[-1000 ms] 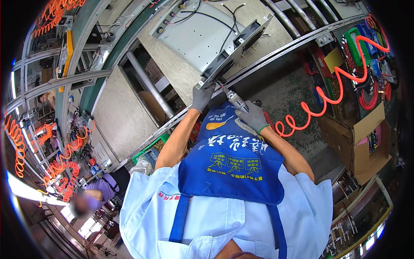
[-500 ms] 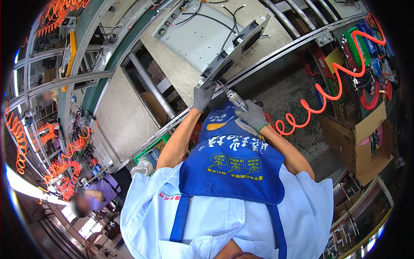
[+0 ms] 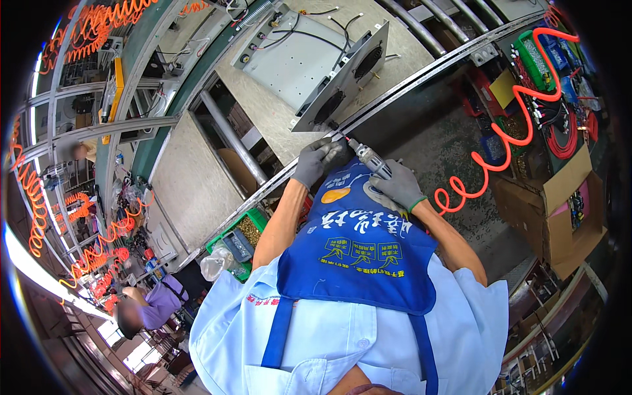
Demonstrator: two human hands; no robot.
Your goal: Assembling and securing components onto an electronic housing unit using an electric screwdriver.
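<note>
In my gloved right hand (image 3: 399, 186) is a silver pneumatic screwdriver (image 3: 370, 159), its bit pointing up and left toward the workbench edge. My gloved left hand (image 3: 317, 162) is just left of the bit, its fingers bent and pressed together; whatever they hold is too small to make out. Beyond both hands a grey metal chassis (image 3: 289, 69) lies on the bench. Its upright panel (image 3: 343, 82) with two black fans faces me. The left hand is a little apart from the panel's near corner. Loose black cables (image 3: 315, 36) rise from the chassis.
An orange coiled air hose (image 3: 475, 172) hangs on the right, above an opened cardboard box (image 3: 553, 217). Green bins (image 3: 253, 227) with small fasteners stand by my left forearm. Metal rollers (image 3: 234, 138) interrupt the bench top. A co-worker in purple (image 3: 163, 304) is at far left.
My left hand has come away from the panel's near corner and drawn its fingers together beside the bit. My right hand with the screwdriver has shifted slightly right and toward me.
</note>
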